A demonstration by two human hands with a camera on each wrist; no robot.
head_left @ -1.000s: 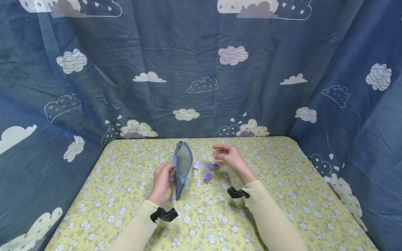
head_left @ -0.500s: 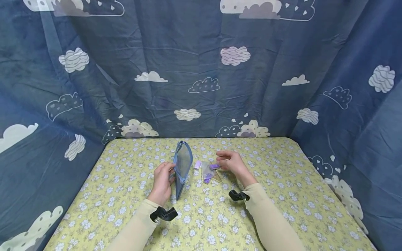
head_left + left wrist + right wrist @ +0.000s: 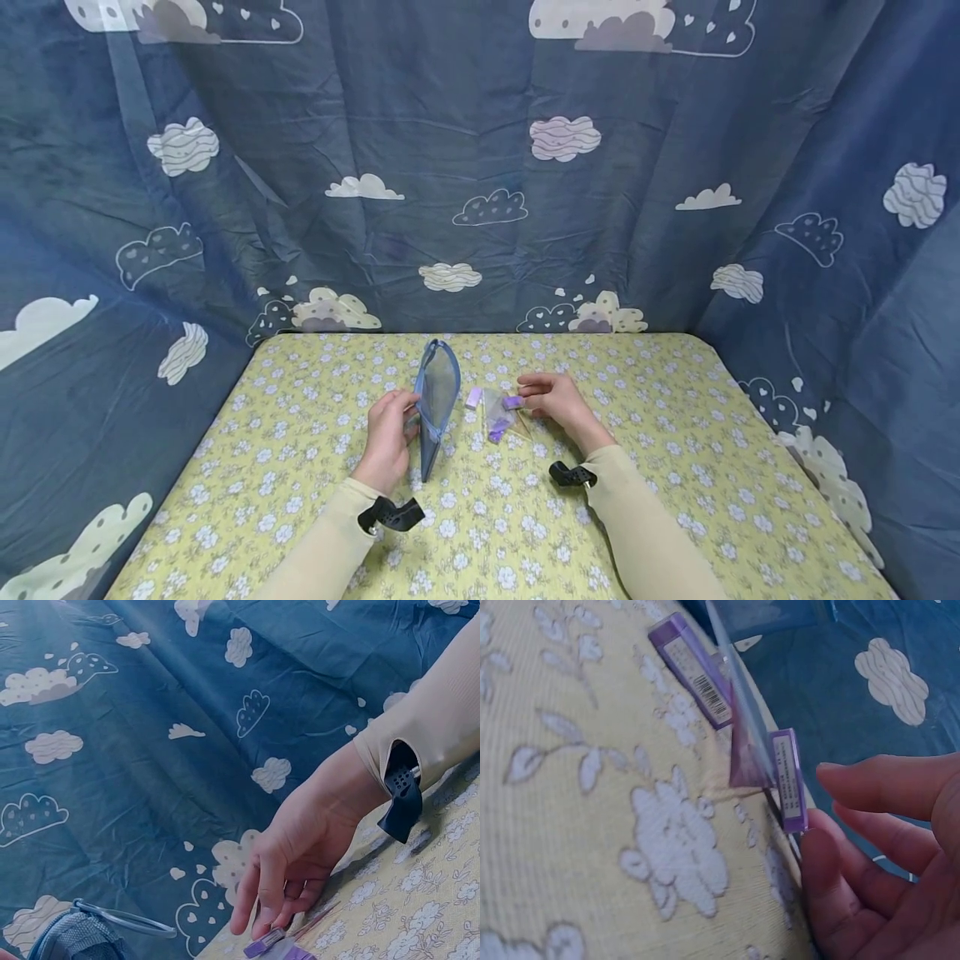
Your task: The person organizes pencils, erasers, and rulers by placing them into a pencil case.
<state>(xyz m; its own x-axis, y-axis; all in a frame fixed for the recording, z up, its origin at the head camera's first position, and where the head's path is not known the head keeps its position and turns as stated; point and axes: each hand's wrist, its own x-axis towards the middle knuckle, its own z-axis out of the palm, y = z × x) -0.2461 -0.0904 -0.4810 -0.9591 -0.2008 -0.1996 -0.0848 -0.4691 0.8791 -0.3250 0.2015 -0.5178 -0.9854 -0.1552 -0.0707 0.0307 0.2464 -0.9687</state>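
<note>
My left hand (image 3: 386, 435) grips the side of a blue zip pouch (image 3: 439, 390) with a see-through mesh panel, standing on edge with its mouth spread. My right hand (image 3: 558, 404) is at a small purple box (image 3: 789, 780) with a printed label. Thumb and forefinger lie either side of the box's near end, thumb tip right at its edge, a gap before the forefinger. Under that box is a thin clear sheet-like piece (image 3: 495, 407) with purple at its lower end. In the left wrist view, the right hand (image 3: 300, 847) reaches down over these things.
Another purple box (image 3: 474, 397), with a barcode on its side in the right wrist view, lies between the pouch and the clear piece. Thin wood-coloured sticks (image 3: 522, 430) lie close by. A yellow flowered cloth (image 3: 495, 533) covers the table; a blue cloud-print curtain (image 3: 480, 242) surrounds it.
My right hand has come down and slightly right, its fingertips closing in on the purple box. The left hand keeps the pouch in the same place.
</note>
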